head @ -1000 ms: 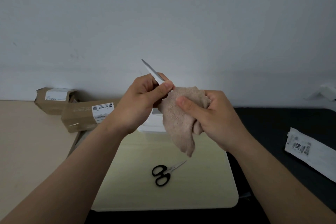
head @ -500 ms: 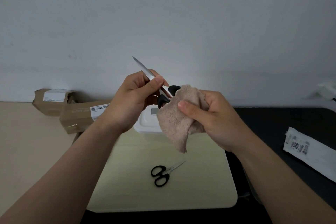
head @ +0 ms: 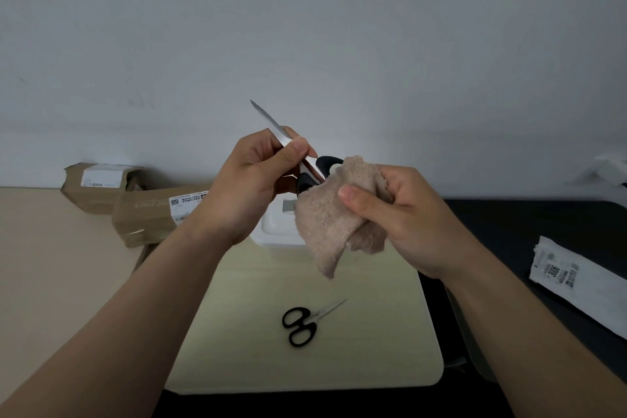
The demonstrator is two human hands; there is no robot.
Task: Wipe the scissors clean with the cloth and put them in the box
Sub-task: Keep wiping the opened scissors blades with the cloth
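My left hand (head: 252,180) pinches the steel blades of a large pair of scissors (head: 271,127), tip pointing up and left. Its black handles (head: 322,166) stick out to the right, partly covered by a beige cloth (head: 325,227). My right hand (head: 403,214) grips that cloth around the handles. A white box (head: 276,229) with its lid on sits on the table behind and below my hands, partly hidden. A second, smaller pair of black-handled scissors (head: 303,324) lies on the pale yellow board (head: 373,332).
Two brown cardboard parcels (head: 142,210) lie at the left against the wall. A white labelled bag (head: 576,282) lies on the dark surface at the right. A white object (head: 607,170) sits at the far right edge.
The cloth in my right hand has slid off the blades toward the handles, and the black handles now show. Both hands have shifted a little.
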